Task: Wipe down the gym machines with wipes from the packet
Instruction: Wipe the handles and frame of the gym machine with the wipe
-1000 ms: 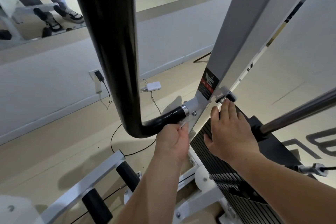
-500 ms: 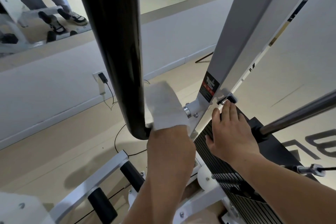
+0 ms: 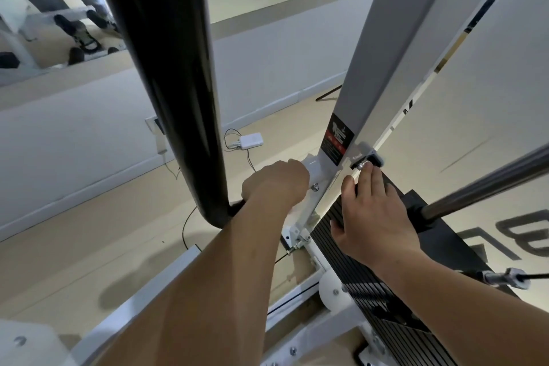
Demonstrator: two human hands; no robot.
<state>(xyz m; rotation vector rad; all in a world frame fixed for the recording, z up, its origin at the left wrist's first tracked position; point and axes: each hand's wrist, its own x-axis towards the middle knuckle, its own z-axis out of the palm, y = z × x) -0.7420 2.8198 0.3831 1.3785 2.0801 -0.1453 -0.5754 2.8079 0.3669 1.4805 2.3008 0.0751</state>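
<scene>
- One wipe is presumably balled inside the left hand (image 3: 276, 184); the cloth itself is hidden.
- Its grip is curled round the short horizontal end of the black bar (image 3: 166, 68).
- That stub's long axis runs from the bend across to the white upright (image 3: 371, 53); the left hand is nearer.
- Right hand (image 3: 377, 217) lies flat on the weight stack (image 3: 356, 270), fingers straight, holding nothing.
- Beige floor (image 3: 89, 232) and pale wall (image 3: 74, 142) lie beyond.

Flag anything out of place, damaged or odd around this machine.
A white charger block with tangled leads lies loose on the floor, and a black cable loops across the floor nearby. Nothing looks damaged.
</scene>
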